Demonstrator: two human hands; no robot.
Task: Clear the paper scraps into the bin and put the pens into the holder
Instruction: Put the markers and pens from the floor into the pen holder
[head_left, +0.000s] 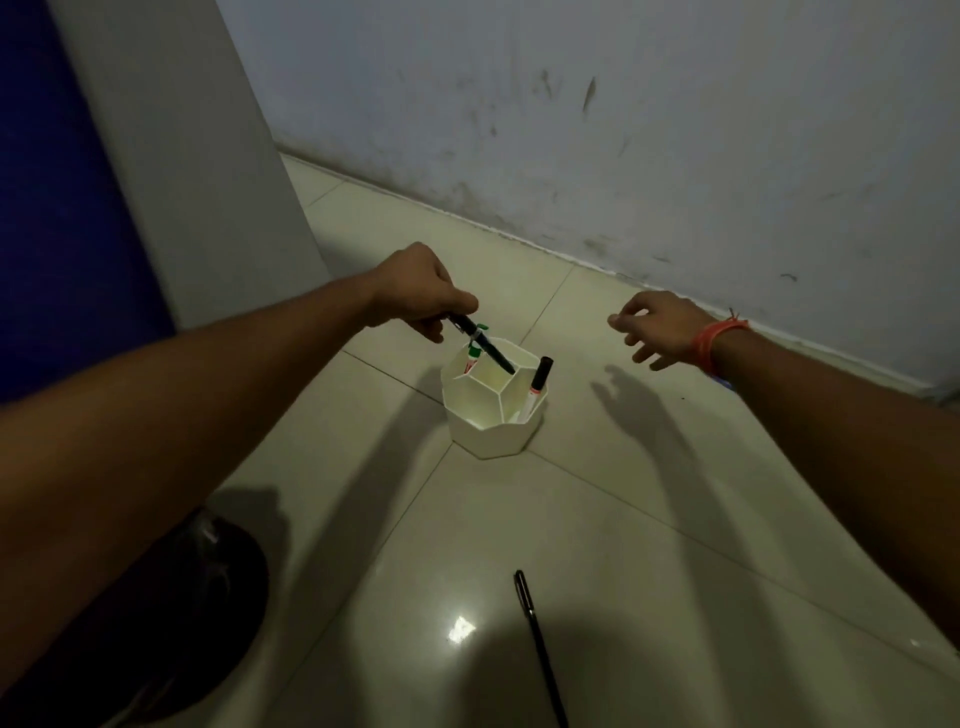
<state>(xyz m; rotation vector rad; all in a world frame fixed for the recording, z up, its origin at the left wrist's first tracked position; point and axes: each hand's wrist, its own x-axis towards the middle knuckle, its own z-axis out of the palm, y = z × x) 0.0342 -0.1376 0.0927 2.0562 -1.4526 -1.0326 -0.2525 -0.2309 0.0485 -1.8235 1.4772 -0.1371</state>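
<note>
A white faceted pen holder (491, 434) with several compartments stands on the tiled floor. My left hand (421, 288) pinches a black pen (483, 347) and holds it slanted, tip down over the holder's middle compartment. A green-capped marker (474, 353) stands in the holder's far left compartment and a black-capped marker (537, 387) in its right one. My right hand (657, 327) hovers to the right of the holder, fingers loosely spread, holding nothing. Another black pen (537, 644) lies on the floor in front of the holder.
A dark round object (208, 587), possibly a bin, sits at lower left under my left forearm. A scuffed white wall (623, 130) runs behind the holder, and a pillar (182, 156) stands at left. An orange band circles my right wrist (714, 338).
</note>
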